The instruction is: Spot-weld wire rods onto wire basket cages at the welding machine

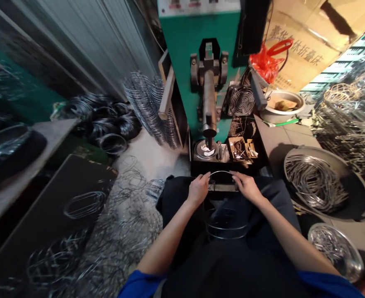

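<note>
A thin wire frame (226, 237) rests over the lap, its curved top wire arching between my hands. My left hand (199, 189) is closed on the left side of that arch, fingertips pinching the wire. On the other side my right hand (247, 186) grips the same wire between thumb and fingers. Beyond the hands stands a green machine (178, 54) with a thick metal arm (209, 101) pointing toward me. Below its tip is a round dish (206, 150) holding white scraps.
Wire bundles (148, 107) stand left of the machine. A large bowl of bent wires (315, 182) and a smaller bowl of metal pieces (331, 248) sit at the right. Loose wires cover the floor at left, beside a dark board (55, 198). Small boxes (241, 150) lie under the machine.
</note>
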